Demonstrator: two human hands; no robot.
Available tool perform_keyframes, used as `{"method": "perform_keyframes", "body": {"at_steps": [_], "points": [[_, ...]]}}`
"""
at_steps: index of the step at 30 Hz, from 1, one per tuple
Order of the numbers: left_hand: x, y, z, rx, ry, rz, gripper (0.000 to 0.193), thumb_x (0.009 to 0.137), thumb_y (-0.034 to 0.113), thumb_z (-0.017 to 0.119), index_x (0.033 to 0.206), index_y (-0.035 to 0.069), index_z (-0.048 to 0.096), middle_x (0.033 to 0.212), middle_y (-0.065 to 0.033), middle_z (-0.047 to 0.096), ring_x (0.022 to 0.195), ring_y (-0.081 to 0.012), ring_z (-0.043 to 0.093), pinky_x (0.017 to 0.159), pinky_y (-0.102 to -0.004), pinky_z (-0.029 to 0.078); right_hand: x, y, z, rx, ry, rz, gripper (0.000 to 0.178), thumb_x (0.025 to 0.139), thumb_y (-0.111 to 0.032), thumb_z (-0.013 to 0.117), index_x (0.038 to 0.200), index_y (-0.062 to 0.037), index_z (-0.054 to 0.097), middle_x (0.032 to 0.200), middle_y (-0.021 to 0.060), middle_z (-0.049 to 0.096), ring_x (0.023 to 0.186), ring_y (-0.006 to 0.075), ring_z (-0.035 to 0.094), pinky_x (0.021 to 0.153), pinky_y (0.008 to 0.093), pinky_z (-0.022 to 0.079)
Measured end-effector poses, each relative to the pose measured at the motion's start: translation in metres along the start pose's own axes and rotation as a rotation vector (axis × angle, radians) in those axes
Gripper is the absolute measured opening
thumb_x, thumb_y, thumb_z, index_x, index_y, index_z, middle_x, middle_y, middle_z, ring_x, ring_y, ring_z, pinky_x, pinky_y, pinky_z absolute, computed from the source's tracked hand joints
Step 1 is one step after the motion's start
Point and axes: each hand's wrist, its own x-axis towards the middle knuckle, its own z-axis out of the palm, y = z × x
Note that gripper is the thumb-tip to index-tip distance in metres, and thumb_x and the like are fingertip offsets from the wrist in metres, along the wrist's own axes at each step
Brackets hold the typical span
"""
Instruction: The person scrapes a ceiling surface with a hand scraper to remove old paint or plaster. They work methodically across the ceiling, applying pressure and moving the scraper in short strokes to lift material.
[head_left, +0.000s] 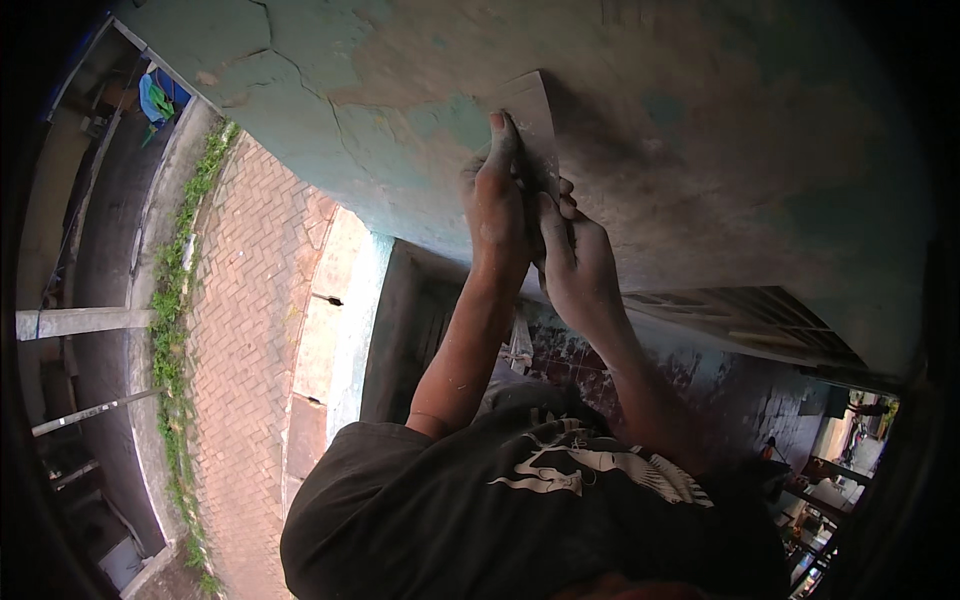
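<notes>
A thin grey sheet (539,125) (lower end hidden) slants up beside the patchy wall (690,130).

no legible txt, nos. or signs, just a pale graphic (602,459) on the dk tee (420,510) w/o readable wording.

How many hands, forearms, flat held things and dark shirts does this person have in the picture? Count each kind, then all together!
Left hand and right hand: 2
Left forearm and right forearm: 2
Flat thing: 1
Dark shirt: 1
Total: 6
</notes>
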Motion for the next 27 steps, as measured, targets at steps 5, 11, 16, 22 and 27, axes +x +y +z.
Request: {"method": "perform_keyframes", "body": {"at_steps": [5,11,16,22,27], "points": [[-0.007,-0.010,0.009,0.013,0.082,-0.076,0.058,0.102,0.052,0.051,0.080,-0.001,0.057,0.064,-0.0123,0.059,0.046,-0.0188,0.057,0.044,-0.0290,0.047,-0.011,0.008,0.002,0.182,0.087,-0.029,0.044,0.108,-0.031,0.044,0.105,0.0089,0.062,0.067,0.0026,0.053,0.062,0.0085,0.051,0.057,0.0292,0.041],[0.002,0.011,-0.004,-0.064,0.021,-0.112,0.055,0.102,0.050,0.051,0.077,0.002,0.054,0.063,-0.0114,0.058,0.046,-0.0180,0.057,0.045,-0.0274,0.046,-0.009,-0.014,-0.003,0.268,-0.028,0.120,0.042,0.108,-0.033,0.045,0.100,0.0041,0.062,0.067,-0.0005,0.051,0.062,0.0055,0.050,0.054,0.0255,0.040],[0.001,0.011,0.006,-0.080,0.070,-0.099,0.059,0.103,0.053,0.049,0.078,0.000,0.056,0.061,-0.0105,0.056,0.048,-0.0181,0.058,0.045,-0.0294,0.048,-0.006,-0.020,0.000,0.308,-0.053,0.104,0.040,0.108,-0.033,0.045,0.108,0.0037,0.061,0.069,-0.0046,0.050,0.058,0.0017,0.046,0.050,0.0212,0.037],[0.005,0.021,-0.004,-0.107,0.057,-0.122,0.055,0.104,0.050,0.048,0.079,0.002,0.058,0.069,-0.0094,0.060,0.053,-0.0171,0.060,0.049,-0.0288,0.049,-0.007,-0.035,0.006,0.402,-0.036,0.192,0.035,0.108,-0.033,0.047,0.101,-0.0008,0.059,0.067,-0.0066,0.048,0.050,-0.0003,0.041,0.042,0.0199,0.031],[0.013,0.033,-0.016,-0.129,0.047,-0.094,0.054,0.103,0.049,0.050,0.081,0.001,0.059,0.069,-0.0099,0.060,0.052,-0.0174,0.061,0.049,-0.0288,0.050,0.011,-0.034,0.020,0.338,-0.061,0.137,0.036,0.108,-0.032,0.047,0.110,0.0006,0.059,0.072,-0.0039,0.051,0.056,0.0003,0.045,0.047,0.0211,0.034]]}}
